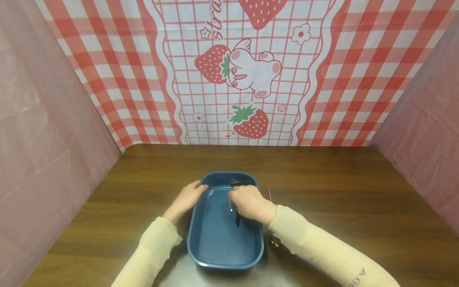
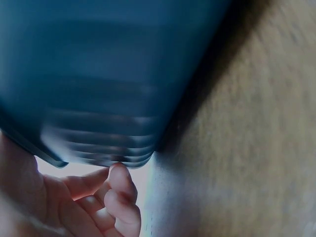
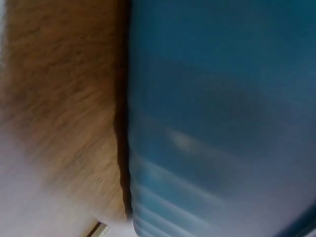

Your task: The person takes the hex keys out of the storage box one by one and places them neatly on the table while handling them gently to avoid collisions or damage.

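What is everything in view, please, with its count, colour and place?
Tub: 1, blue, on the table
Table: 1, brown, under the tub
Patterned cloth: 1, red-and-white, behind the table
Side cloths: 2, pink, left and right
Rod: 1, silvery, in the right hand
Unidentified strip: 1, black, below that hand
Stick: 1, brownish, right of the tub
Small object: 1, black and yellowish, right of the tub
Sleeves: 2, pale yellow, on the forearms
Left hand: 1, bare, gripping the tub's rim
Right hand: 1, bare, over the tub
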### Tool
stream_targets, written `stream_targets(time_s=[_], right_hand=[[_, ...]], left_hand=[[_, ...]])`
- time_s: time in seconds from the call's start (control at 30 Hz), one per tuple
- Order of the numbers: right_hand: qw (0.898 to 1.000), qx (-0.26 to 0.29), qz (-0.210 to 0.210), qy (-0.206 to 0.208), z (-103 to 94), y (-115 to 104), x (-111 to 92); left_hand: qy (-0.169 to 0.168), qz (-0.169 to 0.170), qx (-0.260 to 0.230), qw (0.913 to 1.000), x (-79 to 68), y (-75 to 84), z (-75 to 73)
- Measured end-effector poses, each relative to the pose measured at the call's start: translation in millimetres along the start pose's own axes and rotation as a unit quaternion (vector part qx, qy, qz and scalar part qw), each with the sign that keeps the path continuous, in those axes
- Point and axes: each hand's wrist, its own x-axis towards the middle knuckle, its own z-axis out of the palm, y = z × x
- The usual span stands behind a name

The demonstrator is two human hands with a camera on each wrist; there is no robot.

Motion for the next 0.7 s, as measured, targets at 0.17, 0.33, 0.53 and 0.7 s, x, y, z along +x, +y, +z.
stream_targets(time_s=[0.17,0.33,0.53,0.7], right_hand=[[1.000,-0.014,0.005,-0.009,3.1,0.1,1.4],[1.000,-0.007,0.007,-0.001,7.1,1.4,0.0],[1.000,-0.013,0.014,0.014,10.4,1.3,-0.4],[1.000,-0.011,0.017,0.016,10.2,0.5,-0.6]], left_hand=[[-0.001,0.000,-0.004,1.0000,-0.2,0.5,-0.3],[0.000,0.001,0.000,1.0000,-0.1,1.1,-0.5],[0.000,0.000,0.001,1.0000,-0.6,0.8,-0.1],[-0.004,-0.007,-0.010,0.9999,-1.4,0.9,0.0]])
